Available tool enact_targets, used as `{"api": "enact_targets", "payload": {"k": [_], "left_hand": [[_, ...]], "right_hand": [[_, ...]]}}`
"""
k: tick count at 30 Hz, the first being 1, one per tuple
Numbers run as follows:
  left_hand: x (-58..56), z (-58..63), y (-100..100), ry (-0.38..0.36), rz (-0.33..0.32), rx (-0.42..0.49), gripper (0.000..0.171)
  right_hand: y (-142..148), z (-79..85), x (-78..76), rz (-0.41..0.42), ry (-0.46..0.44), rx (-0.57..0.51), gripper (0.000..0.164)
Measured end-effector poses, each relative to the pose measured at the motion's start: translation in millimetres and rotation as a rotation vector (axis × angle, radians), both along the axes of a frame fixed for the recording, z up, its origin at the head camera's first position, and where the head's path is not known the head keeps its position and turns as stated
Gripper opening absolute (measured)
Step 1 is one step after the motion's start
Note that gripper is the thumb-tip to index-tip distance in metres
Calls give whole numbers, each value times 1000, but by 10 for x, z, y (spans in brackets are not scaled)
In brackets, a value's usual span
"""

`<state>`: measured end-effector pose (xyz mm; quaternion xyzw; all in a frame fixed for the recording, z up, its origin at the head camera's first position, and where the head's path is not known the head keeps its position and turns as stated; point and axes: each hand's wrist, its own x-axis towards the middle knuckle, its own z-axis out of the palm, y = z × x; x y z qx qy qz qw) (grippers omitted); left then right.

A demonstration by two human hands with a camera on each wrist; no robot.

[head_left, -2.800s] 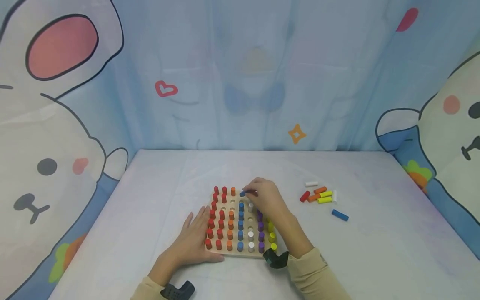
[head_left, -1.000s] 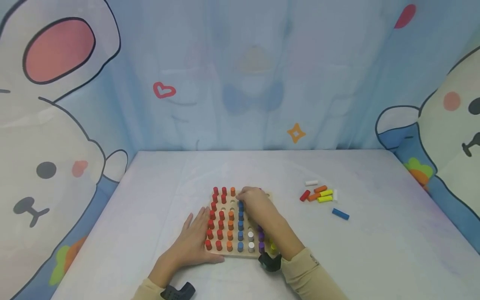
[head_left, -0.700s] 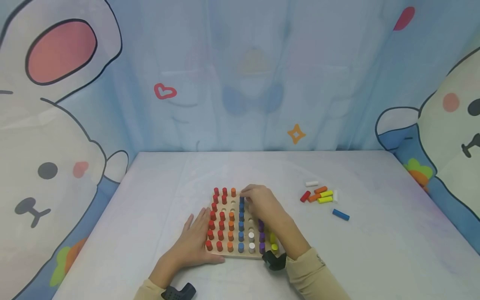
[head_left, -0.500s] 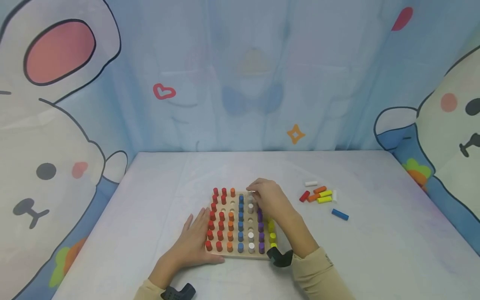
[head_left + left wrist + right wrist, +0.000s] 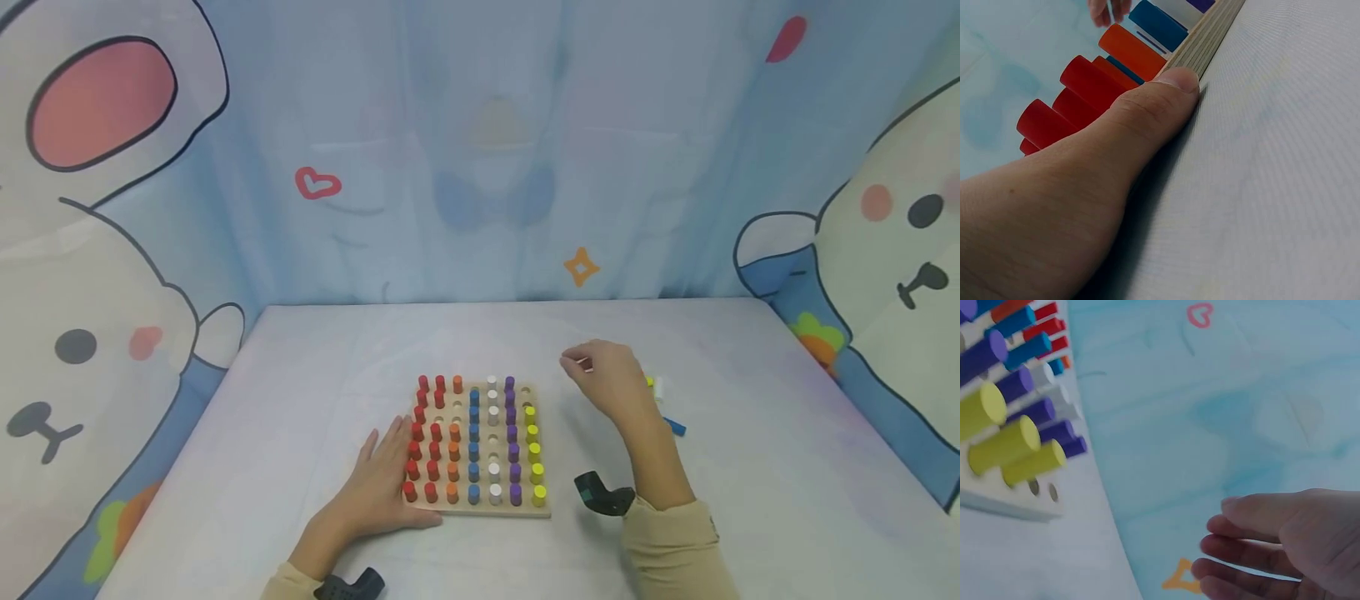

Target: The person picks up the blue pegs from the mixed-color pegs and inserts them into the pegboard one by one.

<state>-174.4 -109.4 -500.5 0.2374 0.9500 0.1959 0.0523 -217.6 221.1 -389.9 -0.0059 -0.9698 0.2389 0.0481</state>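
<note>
A wooden peg board (image 5: 517, 513) carries columns of red, orange, blue, white, purple and yellow pegs, with several bare holes among them. My left hand (image 5: 378, 483) lies along the board's left side, fingers extended; in the left wrist view its thumb (image 5: 1147, 106) presses against the near edge. Right of the board, my right hand (image 5: 611, 379) hovers over the table. In the right wrist view its fingers (image 5: 1247, 550) are loosely bent, thumb close to the index finger, with nothing visible between them. A blue peg (image 5: 474, 398) stands second from the far end of its column.
Beyond my right hand lie loose pegs, partly hidden by it: a blue one (image 5: 675, 427), a white one (image 5: 658, 388) and a bit of yellow (image 5: 649, 382). A patterned blue curtain (image 5: 480, 250) hangs behind the table's far edge.
The blue peg my right hand pinched earlier now stands in the blue column. That hand touched a white peg at the far edge, then moved right. The left hand stays put.
</note>
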Motion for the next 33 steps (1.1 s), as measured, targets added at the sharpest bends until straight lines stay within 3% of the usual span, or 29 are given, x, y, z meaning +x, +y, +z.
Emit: {"api": "enact_targets", "payload": {"k": [7,19,26,33], "left_hand": [[-4,3,-2,-10,2,10,132],[0,0,-1,-11,1,21,131],[1,-4,-7,-11,2,20,131],[1,-17,-4,-7,0,15,132]], "right_hand": [[453,59,96,-55,-194,-27,45],[1260,-57,246,-169,-490,-55,70],[1385,-184,254,-218,-594,-62,71],[1336,-299,230,-210,-592,-73,73]]}}
